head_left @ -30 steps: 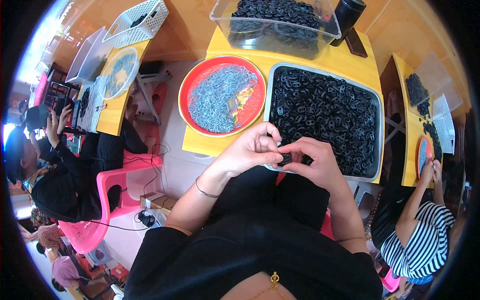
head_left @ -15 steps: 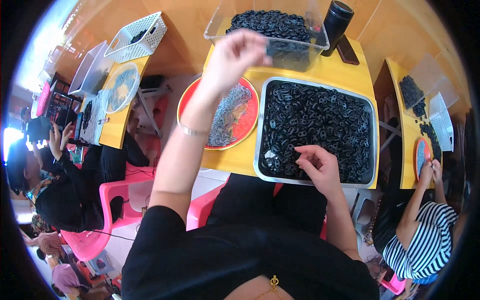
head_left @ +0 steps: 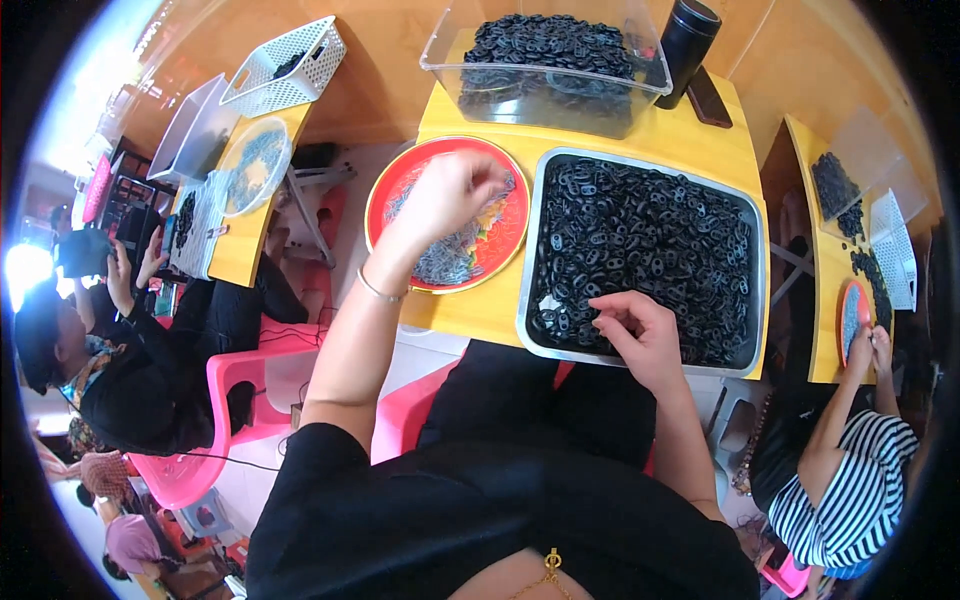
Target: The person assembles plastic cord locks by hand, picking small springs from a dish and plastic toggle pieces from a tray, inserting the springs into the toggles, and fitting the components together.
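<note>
1. Left hand [head_left: 455,195]: over red round tray [head_left: 508,225], fingers curled in; can't tell if anything's pinched.
2. Right hand [head_left: 642,335]: over near side of metal tray [head_left: 531,250], thumb and index tips close together; can't tell if they hold a part.
3. Black two-hole parts [head_left: 645,240] fill metal tray.
4. Grey-blue slivers [head_left: 448,262] in red tray, left of it.
</note>
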{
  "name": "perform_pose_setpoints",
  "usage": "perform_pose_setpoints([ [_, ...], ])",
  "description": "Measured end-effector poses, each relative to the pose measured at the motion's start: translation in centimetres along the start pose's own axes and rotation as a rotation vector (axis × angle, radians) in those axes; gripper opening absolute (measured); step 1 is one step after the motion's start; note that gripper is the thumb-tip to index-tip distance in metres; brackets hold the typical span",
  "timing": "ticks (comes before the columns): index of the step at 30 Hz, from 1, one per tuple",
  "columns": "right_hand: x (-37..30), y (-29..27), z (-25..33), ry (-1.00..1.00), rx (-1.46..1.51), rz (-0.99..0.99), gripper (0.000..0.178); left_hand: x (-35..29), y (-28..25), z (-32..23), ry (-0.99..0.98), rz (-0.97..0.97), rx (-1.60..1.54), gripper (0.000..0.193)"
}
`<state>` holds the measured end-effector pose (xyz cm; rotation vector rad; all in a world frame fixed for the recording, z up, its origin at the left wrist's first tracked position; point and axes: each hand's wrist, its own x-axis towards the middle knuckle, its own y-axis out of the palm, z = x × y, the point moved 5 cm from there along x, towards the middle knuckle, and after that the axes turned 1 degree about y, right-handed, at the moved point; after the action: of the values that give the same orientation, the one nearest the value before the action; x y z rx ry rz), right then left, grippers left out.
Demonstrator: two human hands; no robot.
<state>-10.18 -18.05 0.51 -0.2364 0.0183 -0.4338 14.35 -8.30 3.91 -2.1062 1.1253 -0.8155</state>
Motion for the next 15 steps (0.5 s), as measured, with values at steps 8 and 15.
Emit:
perform_pose_setpoints([
  [8, 0.1, 0.6, 0.5, -0.007, -0.022, 0.021, 0.018, -3.6, 3.6, 0.1, 0.230, 0.038, 0.269, 0.013],
  [15, -0.2, 0.2, 0.7, 0.002, -0.046, -0.003, 0.017, -3.1, 4.6, 0.9, 0.233, 0.029, 0.443, 0.012],
])
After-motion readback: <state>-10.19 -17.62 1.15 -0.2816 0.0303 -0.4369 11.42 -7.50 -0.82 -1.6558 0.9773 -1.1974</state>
